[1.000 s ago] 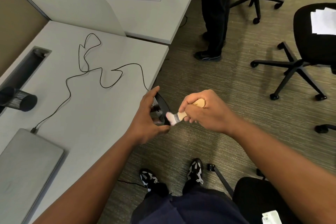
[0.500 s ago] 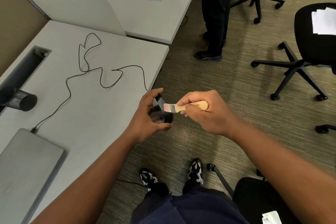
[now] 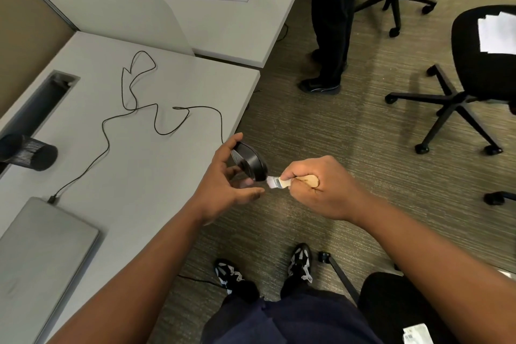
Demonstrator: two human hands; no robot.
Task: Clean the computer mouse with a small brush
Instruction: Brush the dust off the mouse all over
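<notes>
A black wired computer mouse [image 3: 250, 161] is held on edge just past the desk's right edge, gripped by my left hand [image 3: 226, 185] between thumb and fingers. Its thin black cable [image 3: 131, 109] loops back across the grey desk [image 3: 156, 176] to a closed laptop [image 3: 36, 254]. My right hand [image 3: 315, 187] is closed around the wooden handle of a small brush [image 3: 282, 182]. The brush's pale bristles touch the lower end of the mouse.
A black mesh pen cup [image 3: 28, 151] lies at the desk's left, beside a cable slot [image 3: 42, 100]. Another person's legs [image 3: 332, 22] stand on the carpet ahead. Black office chairs [image 3: 474, 70] stand to the right, one behind me at lower right.
The mouse has been turned in my left hand so its rounded top faces the camera. The brush moved from the upper part down to the mouse's lower end.
</notes>
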